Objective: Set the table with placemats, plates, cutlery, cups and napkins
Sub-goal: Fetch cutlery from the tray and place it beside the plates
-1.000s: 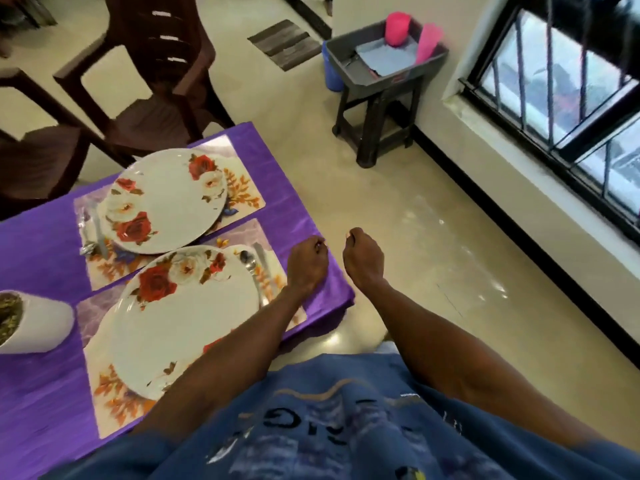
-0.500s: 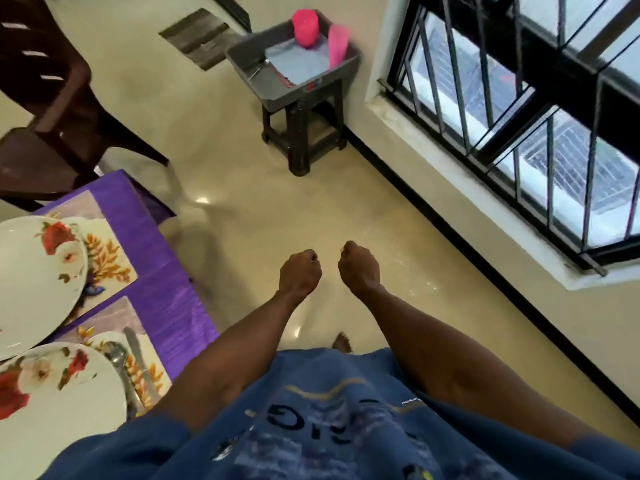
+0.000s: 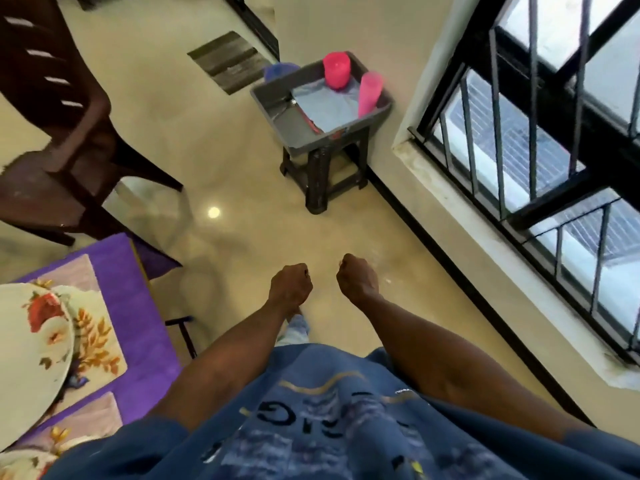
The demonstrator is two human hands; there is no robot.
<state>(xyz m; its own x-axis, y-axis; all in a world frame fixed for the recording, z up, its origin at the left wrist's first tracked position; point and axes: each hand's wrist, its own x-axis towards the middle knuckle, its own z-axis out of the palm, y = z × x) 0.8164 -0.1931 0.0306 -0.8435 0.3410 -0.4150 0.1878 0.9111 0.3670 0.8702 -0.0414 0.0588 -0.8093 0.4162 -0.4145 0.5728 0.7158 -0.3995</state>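
Two pink cups (image 3: 336, 70) stand in the grey tray (image 3: 298, 140) on the dark stool (image 3: 320, 174) by the window, and that's where we're facing now. Blue cloths, likely the napkins (image 3: 329, 105), lie flat in that tray beside the cups, with what may be a utensil at their left edge, too blurred to call. Down at our left, the purple table (image 3: 138, 306) carries floral placemats (image 3: 100, 341) with a rose-patterned plate (image 3: 31, 341) on top, so mats and plates look done at the settings we can see. Cutlery we can't make out from here. Our left hand (image 3: 290, 285) and right hand (image 3: 356, 277) are both curled into loose fists, close together over the floor, holding nothing. We'd judge cups and napkins are what's left, both well apart from the table.
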